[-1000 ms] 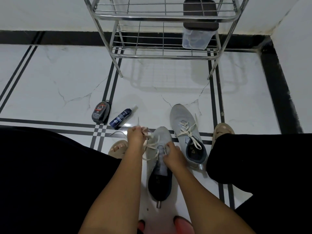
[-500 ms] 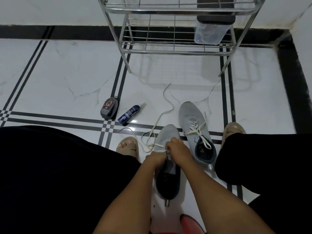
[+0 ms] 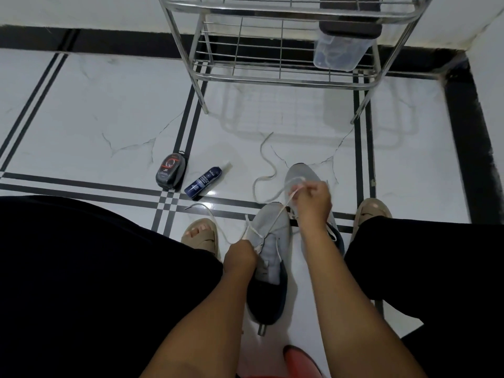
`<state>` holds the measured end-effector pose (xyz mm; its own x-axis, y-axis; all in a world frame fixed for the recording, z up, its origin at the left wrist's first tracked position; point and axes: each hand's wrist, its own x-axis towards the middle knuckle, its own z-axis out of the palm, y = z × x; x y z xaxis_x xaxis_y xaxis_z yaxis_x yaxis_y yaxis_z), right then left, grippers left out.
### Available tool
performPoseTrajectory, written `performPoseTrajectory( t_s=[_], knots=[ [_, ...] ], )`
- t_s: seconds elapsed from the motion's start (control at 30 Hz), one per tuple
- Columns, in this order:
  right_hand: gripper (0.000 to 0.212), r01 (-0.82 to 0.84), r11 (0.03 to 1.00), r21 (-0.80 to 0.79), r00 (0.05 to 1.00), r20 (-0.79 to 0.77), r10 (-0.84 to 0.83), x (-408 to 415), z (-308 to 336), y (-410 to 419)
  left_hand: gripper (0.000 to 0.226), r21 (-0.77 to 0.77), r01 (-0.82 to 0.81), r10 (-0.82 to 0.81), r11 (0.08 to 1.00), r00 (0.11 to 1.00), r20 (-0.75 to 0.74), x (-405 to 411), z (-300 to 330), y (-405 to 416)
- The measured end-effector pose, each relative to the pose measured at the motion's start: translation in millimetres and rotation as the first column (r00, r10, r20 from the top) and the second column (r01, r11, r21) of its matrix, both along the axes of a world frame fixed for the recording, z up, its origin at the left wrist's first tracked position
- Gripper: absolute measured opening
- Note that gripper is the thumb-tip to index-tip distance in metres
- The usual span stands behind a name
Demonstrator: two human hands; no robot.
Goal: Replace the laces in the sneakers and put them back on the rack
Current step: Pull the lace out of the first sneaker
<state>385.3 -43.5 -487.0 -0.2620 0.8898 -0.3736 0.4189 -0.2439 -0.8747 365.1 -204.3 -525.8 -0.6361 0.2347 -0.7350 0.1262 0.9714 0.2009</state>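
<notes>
My right hand point(image 3: 313, 203) covers most of the far sneaker point(image 3: 298, 173); only its toe shows. My left hand point(image 3: 240, 253) hides its fingers behind its own knuckles. The rack point(image 3: 283, 77) runs off the top edge, and the spray bottle point(image 3: 203, 182) label is too small to read.

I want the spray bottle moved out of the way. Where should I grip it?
Grip the spray bottle across the middle of its dark body, fingers coming from above. It lies flat on the floor, cap toward the rack, with both long sides free.
</notes>
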Motion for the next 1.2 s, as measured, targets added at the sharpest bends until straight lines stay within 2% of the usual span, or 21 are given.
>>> performPoseTrajectory(
  t_s=[0.1, 0.17, 0.2, 0.27, 0.33, 0.53, 0.7, 0.73, 0.77, 0.83, 0.87, 0.9, 0.93, 0.97, 1.0, 1.03, 1.07, 1.1, 1.13, 1.17, 1.2],
  knots=[
    [0.016, 0.073, 0.995, 0.067, 0.996, -0.054, -0.070, -7.5, 23.1, 18.3, 0.029, 0.026, 0.005, -0.006, 1.000, 1.000, 0.028, 0.9, 2.9, 4.3],
    [0.016, -0.104, 0.993, 0.059, 0.991, 0.088, 0.099, -6.4, 27.6, 6.1, 0.027, 0.067, -0.009, 0.009, 0.998, 1.000, 0.001, 3.1, 3.8, 7.5],
    [0.018, -0.280, 0.959, 0.050, 0.938, 0.226, 0.262, -3.0, 22.4, -3.4, 0.025, 0.090, -0.021, 0.023, 0.996, 0.999, -0.028, 4.8, 4.0, 8.5],
    [0.026, -0.614, 0.785, -0.079, 0.687, 0.436, 0.581, 6.9, -0.4, -25.2, 0.021, 0.126, -0.045, 0.053, 0.991, 0.996, -0.065, 6.8, 3.2, 8.6],
    [0.020, -0.754, 0.628, -0.193, 0.463, 0.522, 0.716, 18.0, -18.3, -46.5, 0.020, 0.153, -0.064, 0.074, 0.986, 0.995, -0.060, 6.6, 0.0, 7.0],
    [0.023, -0.911, 0.407, -0.061, 0.230, 0.744, 0.627, 30.6, -40.5, -61.6, 0.015, 0.189, -0.230, 0.227, 0.955, 0.973, 0.040, -0.2, -5.2, 4.6],
    [0.022, -0.942, 0.327, -0.081, 0.147, 0.775, 0.615, 31.6, -44.8, -61.0, 0.020, 0.169, -0.246, 0.239, 0.955, 0.969, 0.059, -1.5, -10.9, 4.9],
    [0.021, -0.928, 0.361, -0.089, 0.169, 0.765, 0.622, 30.2, -46.2, -58.3, 0.020, 0.162, -0.247, 0.241, 0.955, 0.969, 0.056, -1.6, -11.9, 4.7],
    [0.019, -0.888, 0.450, -0.096, 0.238, 0.741, 0.628, 28.3, -46.7, -54.3, 0.021, 0.157, -0.247, 0.242, 0.956, 0.969, 0.053, -2.1, -13.1, 4.5],
    [0.016, -0.657, 0.742, -0.135, 0.544, 0.596, 0.591, 24.1, -39.0, -44.1, 0.023, 0.150, -0.256, 0.251, 0.955, 0.967, 0.053, -3.5, -14.9, 3.1],
    [0.014, -0.438, 0.880, -0.185, 0.755, 0.455, 0.472, 20.8, -30.3, -37.5, 0.023, 0.147, -0.266, 0.261, 0.953, 0.964, 0.054, -4.4, -15.1, 1.7],
    [0.015, -0.165, 0.941, -0.296, 0.934, 0.259, 0.246, 15.0, -19.2, -26.7, 0.022, 0.145, -0.270, 0.265, 0.952, 0.963, 0.053, -5.4, -15.4, -0.2],
    [0.017, 0.091, 0.889, -0.449, 0.996, 0.045, -0.079, 8.9, -3.7, -13.3, 0.023, 0.146, -0.266, 0.261, 0.953, 0.964, 0.048, -6.0, -16.0, -1.9],
    [0.019, 0.238, 0.762, -0.603, 0.904, -0.148, -0.400, 4.1, 15.7, 1.0, 0.023, 0.147, -0.256, 0.253, 0.955, 0.967, 0.043, -6.3, -16.5, -3.4],
    [0.018, 0.277, 0.673, -0.686, 0.758, -0.274, -0.592, 0.6, 34.0, 16.5, 0.023, 0.150, -0.250, 0.247, 0.957, 0.968, 0.039, -6.5, -16.8, -4.1],
    [0.018, 0.282, 0.672, -0.685, 0.689, -0.343, -0.638, -1.3, 49.5, 30.7, 0.023, 0.154, -0.247, 0.243, 0.957, 0.969, 0.041, -6.3, -16.8, -4.1],
    [0.020, 0.282, 0.742, -0.608, 0.740, -0.353, -0.572, -4.3, 60.2, 41.4, 0.022, 0.157, -0.246, 0.242, 0.957, 0.969, 0.045, -6.1, -17.1, -3.4],
    [0.021, 0.255, 0.850, -0.461, 0.860, -0.294, -0.417, -6.9, 60.8, 46.5, 0.022, 0.157, -0.245, 0.239, 0.957, 0.970, 0.051, -5.9, -16.6, -2.6],
    [0.017, 0.163, 0.948, -0.273, 0.965, -0.157, -0.211, -8.9, 56.3, 44.8, 0.021, 0.155, -0.243, 0.237, 0.958, 0.970, 0.055, -5.8, -15.3, -1.7],
    [0.011, -0.013, 0.995, -0.102, 1.000, 0.019, 0.016, -9.3, 45.8, 35.7, 0.020, 0.151, -0.243, 0.237, 0.958, 0.970, 0.057, -5.6, -14.7, -1.2],
    [0.014, -0.237, 0.972, -0.001, 0.955, 0.185, 0.233, -7.1, 30.8, 21.9, 0.019, 0.148, -0.244, 0.237, 0.959, 0.970, 0.060, -5.4, -14.4, -1.2]
  ],
)
